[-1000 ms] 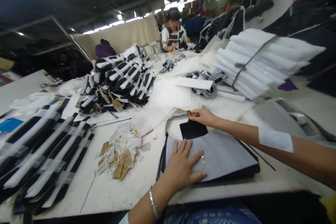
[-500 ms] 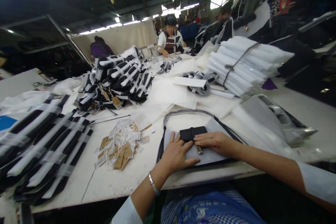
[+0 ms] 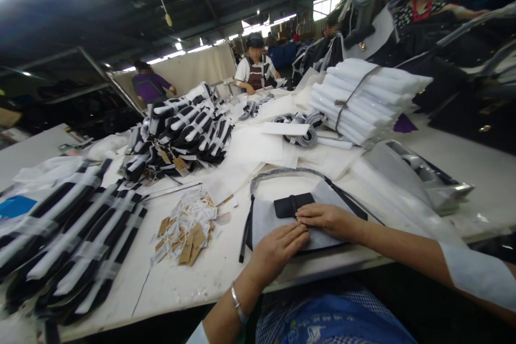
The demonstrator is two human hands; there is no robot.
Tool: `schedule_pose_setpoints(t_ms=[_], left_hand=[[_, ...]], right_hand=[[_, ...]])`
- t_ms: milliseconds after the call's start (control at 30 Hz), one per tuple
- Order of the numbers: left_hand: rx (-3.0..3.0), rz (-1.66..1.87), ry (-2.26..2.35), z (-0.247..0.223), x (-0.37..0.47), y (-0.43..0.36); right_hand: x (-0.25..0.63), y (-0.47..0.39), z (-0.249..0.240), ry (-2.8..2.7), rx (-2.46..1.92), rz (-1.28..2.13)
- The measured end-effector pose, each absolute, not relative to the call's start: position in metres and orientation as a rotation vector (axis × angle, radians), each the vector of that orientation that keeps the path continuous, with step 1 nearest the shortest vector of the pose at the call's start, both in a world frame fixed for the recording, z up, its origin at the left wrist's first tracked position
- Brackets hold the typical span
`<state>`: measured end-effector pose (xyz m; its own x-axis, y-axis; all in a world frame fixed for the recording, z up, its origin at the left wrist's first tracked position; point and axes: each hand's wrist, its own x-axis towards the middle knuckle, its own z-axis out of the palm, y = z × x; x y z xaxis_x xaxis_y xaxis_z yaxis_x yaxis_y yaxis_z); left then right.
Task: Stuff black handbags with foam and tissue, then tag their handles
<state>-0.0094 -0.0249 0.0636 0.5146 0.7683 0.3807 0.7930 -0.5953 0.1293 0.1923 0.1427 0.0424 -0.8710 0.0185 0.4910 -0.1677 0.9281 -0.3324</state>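
Bag (image 3: 318, 239) lies by the tabletop's (image 3: 226, 260) near edge, likely for reach; left fingers (image 3: 296, 236) outstretched, right fingers' (image 3: 312, 216) hold unclear.

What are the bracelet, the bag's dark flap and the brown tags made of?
Bracelet: probably polished metal, from its silvery shine. Dark flap: perhaps leather or imitation leather, smooth with little shine. Brown tags: likely matte card, given their flat, straight edges.

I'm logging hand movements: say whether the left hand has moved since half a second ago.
Yes: the left hand has shifted rightward, away from the pile of tags.
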Motion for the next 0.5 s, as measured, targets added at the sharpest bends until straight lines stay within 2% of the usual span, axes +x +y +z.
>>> schedule_pose_setpoints(t_ms=[167,500], left_hand=[[-2.735,-0.642,-1.451,0.0607,-0.0108,-0.0261],[-2.775,-0.612,-1.602,0.0581,-0.0090,-0.0237]], right_hand=[[0.1911,0.1422,0.0485,-2.630,0.108,0.478],[0.1862,0.1430,0.0521,-2.704,-0.050,0.653]])
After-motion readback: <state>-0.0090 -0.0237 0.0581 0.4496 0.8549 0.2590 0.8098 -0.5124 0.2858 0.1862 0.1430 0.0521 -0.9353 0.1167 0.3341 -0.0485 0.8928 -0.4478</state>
